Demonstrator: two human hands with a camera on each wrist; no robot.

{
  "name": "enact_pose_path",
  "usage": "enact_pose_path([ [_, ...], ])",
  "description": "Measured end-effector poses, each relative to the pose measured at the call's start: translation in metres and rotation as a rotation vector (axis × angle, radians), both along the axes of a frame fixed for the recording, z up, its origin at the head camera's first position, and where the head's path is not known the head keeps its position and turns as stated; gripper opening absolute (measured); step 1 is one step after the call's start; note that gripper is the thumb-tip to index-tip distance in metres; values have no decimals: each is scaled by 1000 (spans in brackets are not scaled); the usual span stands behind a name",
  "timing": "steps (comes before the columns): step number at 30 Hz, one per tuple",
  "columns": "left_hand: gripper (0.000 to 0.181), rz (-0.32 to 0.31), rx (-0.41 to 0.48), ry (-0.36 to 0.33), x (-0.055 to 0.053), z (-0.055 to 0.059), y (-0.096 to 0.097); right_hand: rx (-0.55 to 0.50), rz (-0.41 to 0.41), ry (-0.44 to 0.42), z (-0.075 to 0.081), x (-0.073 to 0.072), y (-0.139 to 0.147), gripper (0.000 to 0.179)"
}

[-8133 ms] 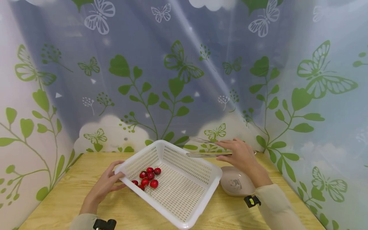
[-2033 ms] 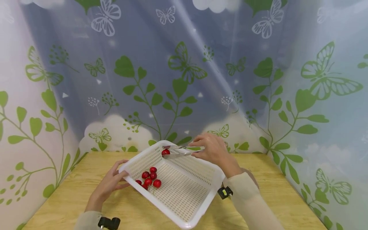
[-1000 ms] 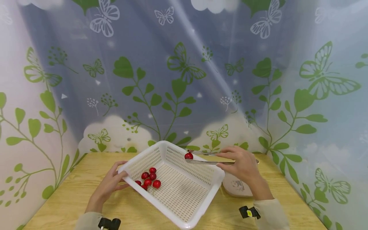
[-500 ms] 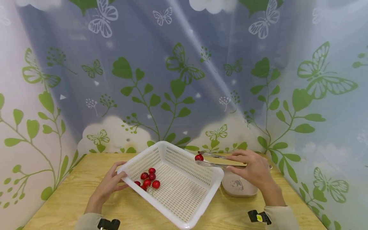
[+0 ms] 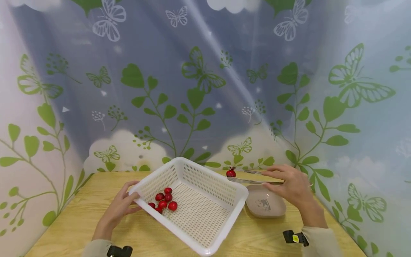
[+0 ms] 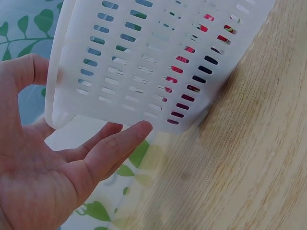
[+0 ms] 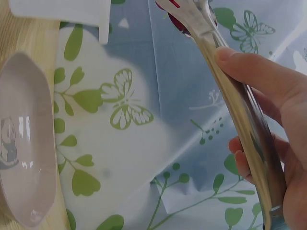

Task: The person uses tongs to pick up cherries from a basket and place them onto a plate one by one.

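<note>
My left hand (image 5: 117, 208) holds the left corner of a white plastic basket (image 5: 205, 214). In the left wrist view, its fingers (image 6: 115, 148) lie against the slotted outer wall and the thumb is partly behind the rim. Several red cherries (image 5: 162, 204) lie in the basket's left part. Metal tongs (image 5: 250, 181) are gripped in my right hand (image 5: 290, 184), with one cherry (image 5: 231, 173) between their tips. That cherry hangs beyond the basket's back right side. In the right wrist view, the tongs (image 7: 244, 124) partly cover the cherry (image 7: 180, 24).
A shallow beige bowl (image 5: 276, 208) with a panda print stands right of the basket, below the right hand. All rests on a wooden table (image 5: 257, 242). A curtain (image 5: 154, 117) with leaves and butterflies rises behind the table and along its sides.
My right hand brought the tongs into the basket, and a cherry is now between their tips. Since then it has moved right, past the rim. The left hand keeps its hold.
</note>
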State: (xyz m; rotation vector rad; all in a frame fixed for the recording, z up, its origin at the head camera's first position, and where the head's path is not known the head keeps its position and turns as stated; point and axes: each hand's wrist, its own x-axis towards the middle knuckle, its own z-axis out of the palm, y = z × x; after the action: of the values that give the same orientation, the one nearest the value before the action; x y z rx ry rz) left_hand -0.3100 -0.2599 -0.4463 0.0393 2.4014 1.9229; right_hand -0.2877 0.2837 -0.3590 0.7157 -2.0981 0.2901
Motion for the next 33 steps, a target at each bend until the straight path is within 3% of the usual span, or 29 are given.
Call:
enact_pose_path([
  [24, 56, 1, 1, 9, 1, -1, 0, -10, -83, -49, -5, 2, 39, 43],
  [33, 55, 8, 6, 12, -1, -3, -1, -23, -152, -136, -9, 5, 52, 40],
])
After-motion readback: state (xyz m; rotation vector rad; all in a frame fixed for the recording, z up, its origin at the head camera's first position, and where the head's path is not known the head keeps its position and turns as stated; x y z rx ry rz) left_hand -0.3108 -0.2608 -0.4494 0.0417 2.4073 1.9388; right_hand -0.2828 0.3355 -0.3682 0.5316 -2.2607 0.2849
